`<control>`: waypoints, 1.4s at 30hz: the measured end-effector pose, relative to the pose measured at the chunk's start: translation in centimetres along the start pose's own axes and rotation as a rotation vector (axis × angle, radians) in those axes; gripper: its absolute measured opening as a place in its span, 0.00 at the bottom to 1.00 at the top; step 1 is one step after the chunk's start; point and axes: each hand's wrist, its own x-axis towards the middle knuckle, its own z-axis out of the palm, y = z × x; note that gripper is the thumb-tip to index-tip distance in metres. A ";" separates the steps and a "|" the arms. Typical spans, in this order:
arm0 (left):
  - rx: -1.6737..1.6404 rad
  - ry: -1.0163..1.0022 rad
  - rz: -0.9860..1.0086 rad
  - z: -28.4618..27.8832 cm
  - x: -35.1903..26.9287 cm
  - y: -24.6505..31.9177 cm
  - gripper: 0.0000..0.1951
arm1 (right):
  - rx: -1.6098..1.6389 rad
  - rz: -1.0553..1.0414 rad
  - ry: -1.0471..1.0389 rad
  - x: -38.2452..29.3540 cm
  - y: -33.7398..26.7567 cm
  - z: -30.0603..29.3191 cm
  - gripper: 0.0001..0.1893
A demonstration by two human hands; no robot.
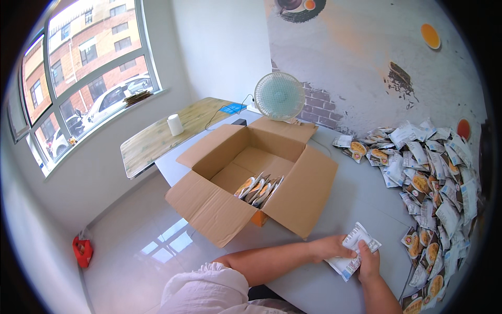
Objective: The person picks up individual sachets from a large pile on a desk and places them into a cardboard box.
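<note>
My left hand [330, 248] and my right hand [368, 261] both grip a white printed foil packet [345, 263] over the table, at the lower right. The packet's back, with small printing and a blue patch, faces up. Ahead and to the left of my hands stands an open cardboard box [231, 172], its flaps folded outward. Several packets [259, 191] stand on edge in a row at the box's near right corner. A large heap of like packets [427, 172], some white side up and some brown and orange, lies to the right of my hands.
Behind the box stands a round fan [279, 96] with a cord. A wood-patterned table [157, 145] adjoins the grey table [347, 200] at the left and bears a white cylinder [175, 125]. A red bag [82, 251] sits on the floor by the wall.
</note>
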 end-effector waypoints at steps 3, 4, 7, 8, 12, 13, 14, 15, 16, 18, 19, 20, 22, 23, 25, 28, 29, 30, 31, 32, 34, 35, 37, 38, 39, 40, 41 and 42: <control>0.009 -0.009 -0.018 0.3 -0.4 0.7 0.24 | 0.084 0.033 0.040 0.4 0.2 -0.5 0.20; 0.001 -0.019 -0.010 0.1 -0.3 0.5 0.24 | 0.110 0.045 0.043 0.5 0.3 -0.7 0.21; -0.004 -0.043 -0.011 -0.1 -0.2 0.4 0.24 | 0.102 0.077 0.056 0.6 0.3 -0.5 0.22; -0.002 -0.049 -0.015 -0.1 -0.1 0.4 0.24 | 0.088 0.069 0.055 0.5 0.2 -0.4 0.22; -0.015 -0.056 -0.012 -0.6 0.1 -0.4 0.25 | 0.043 0.043 0.039 0.5 0.3 -0.4 0.22; -0.010 -0.055 -0.016 -0.5 0.1 -0.3 0.26 | 0.033 0.036 0.034 0.5 0.5 -0.5 0.22; -0.004 -0.054 -0.020 -0.5 0.1 -0.3 0.26 | 0.049 0.044 0.039 0.6 0.7 -0.7 0.22; 0.000 -0.041 -0.023 -0.5 0.2 -0.4 0.26 | 0.064 0.048 0.045 0.6 0.8 -0.8 0.21; 0.005 -0.028 -0.027 -0.6 0.3 -0.6 0.26 | 0.080 0.053 0.050 0.7 0.8 -0.9 0.21; 0.017 -0.003 -0.023 -0.3 0.3 -0.6 0.26 | 0.090 0.056 0.054 1.0 1.0 -0.9 0.22; 0.025 0.010 -0.017 -0.1 0.2 -0.5 0.26 | 0.097 0.057 0.056 0.9 0.9 -0.9 0.23; 0.032 0.024 -0.010 0.1 0.1 -0.4 0.26 | 0.126 0.062 0.020 0.8 0.6 -0.8 0.25; 0.023 0.033 -0.003 0.6 -0.2 -0.2 0.27 | 0.183 0.076 -0.050 0.7 -0.2 -0.4 0.28; 0.018 0.040 0.001 0.8 -0.4 -0.1 0.27 | 0.185 0.069 -0.072 0.6 -0.2 -0.4 0.29; 0.021 0.065 0.023 1.2 -0.8 -0.2 0.27 | 0.186 0.057 -0.116 0.8 -0.1 -0.4 0.32; 0.042 0.189 0.046 2.2 -2.1 -0.1 0.27 | 0.334 0.074 0.002 0.8 -0.6 0.5 0.33; 0.052 0.246 0.053 2.7 -2.8 0.0 0.27 | 0.326 0.076 -0.083 1.3 -0.5 -0.4 0.32; 0.066 0.269 0.067 3.2 -3.7 0.2 0.26 | 0.314 0.077 -0.159 1.9 -0.3 -2.0 0.32; 0.081 0.293 0.081 3.7 -4.9 0.6 0.25 | 0.302 0.078 -0.235 2.1 -0.1 -3.3 0.32; 0.091 0.332 0.089 4.1 -6.7 0.9 0.24 | 0.282 0.082 -0.093 1.6 -0.5 -2.2 0.31; 0.165 0.372 0.159 5.2 -10.6 2.9 0.21 | 0.182 0.086 -0.036 1.5 -0.4 -1.7 0.31; 0.165 0.390 0.206 6.1 -12.5 4.6 0.20 | 0.129 0.086 -0.011 1.5 -0.4 -1.4 0.31; 0.264 0.416 0.265 5.4 -15.5 6.8 0.19 | 0.101 0.100 -0.007 1.0 -0.9 -1.4 0.28; 0.322 0.459 0.269 5.2 -16.8 8.4 0.19 | 0.080 0.104 -0.014 1.0 -0.9 -1.5 0.27; 0.471 0.578 0.323 4.6 -18.2 9.8 0.19 | 0.062 0.108 -0.031 1.0 -0.9 -1.2 0.26; 0.617 0.681 0.374 3.8 -19.0 11.1 0.19 | 0.036 0.106 -0.028 0.8 -1.0 -1.1 0.26; 0.794 0.866 0.387 2.8 -19.6 12.4 0.21 | 0.011 0.101 -0.028 0.8 -1.1 -0.9 0.25; 1.169 1.065 0.351 2.0 -20.0 14.1 0.22 | -0.012 0.096 -0.026 0.7 -1.2 -0.8 0.25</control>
